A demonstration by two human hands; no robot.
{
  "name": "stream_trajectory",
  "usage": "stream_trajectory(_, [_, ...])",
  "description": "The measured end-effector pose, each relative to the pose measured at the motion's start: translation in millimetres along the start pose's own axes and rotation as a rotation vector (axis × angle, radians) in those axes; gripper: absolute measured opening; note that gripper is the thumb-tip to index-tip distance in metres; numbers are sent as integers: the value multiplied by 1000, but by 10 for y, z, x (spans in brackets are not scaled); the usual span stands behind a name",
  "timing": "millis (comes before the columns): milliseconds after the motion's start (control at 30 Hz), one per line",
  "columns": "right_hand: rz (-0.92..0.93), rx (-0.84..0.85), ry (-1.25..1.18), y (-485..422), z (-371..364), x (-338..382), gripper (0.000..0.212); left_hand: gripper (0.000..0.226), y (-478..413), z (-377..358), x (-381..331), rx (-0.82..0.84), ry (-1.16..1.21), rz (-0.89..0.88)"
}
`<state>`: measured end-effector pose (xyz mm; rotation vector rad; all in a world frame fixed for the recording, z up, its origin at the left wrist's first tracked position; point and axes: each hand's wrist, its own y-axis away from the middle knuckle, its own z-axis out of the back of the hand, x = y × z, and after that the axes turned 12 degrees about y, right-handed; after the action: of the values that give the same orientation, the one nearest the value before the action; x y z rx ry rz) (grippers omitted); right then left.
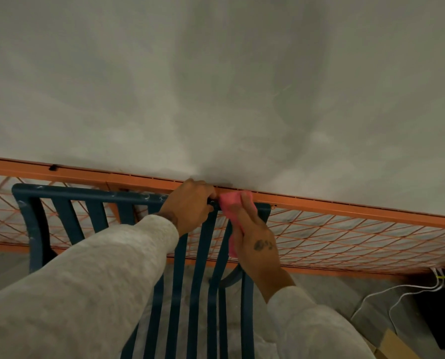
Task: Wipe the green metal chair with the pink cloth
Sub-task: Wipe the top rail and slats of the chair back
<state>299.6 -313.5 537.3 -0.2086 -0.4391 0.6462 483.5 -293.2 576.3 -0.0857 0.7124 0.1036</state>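
The dark green metal chair (68, 196) stands below me, its slatted back and top rail facing up toward the camera. My left hand (189, 206) grips the top rail right of its middle, fingers curled over it. Just to its right, my right hand (252, 234) presses the pink cloth (230, 202) against the rail's right end and the slat below it, fingers lying fairly straight over the cloth. Part of the cloth hangs down under my palm. Grey sleeves cover both forearms.
An orange metal frame (345, 207) with wire mesh runs across the view right behind the chair back. A pale grey wall fills the upper half. White cables (387, 291) and a cardboard piece (395, 345) lie on the floor at the lower right.
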Motion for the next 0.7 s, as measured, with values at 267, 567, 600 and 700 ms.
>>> stream_trajectory(267, [131, -30, 172, -15, 114, -444, 39, 23, -16, 6, 19, 4, 18, -1])
stream_trajectory(567, [-4, 12, 84, -30, 14, -65, 45, 40, -21, 249, 135, 167, -72, -58])
stream_trajectory(600, [-23, 30, 50, -29, 44, -73, 47, 42, -3, 329, 189, 178, -86, -40])
stream_trajectory(700, [-132, 91, -179, -95, 236, 16, 36, 35, 90, 573, 337, 237, -88, 35])
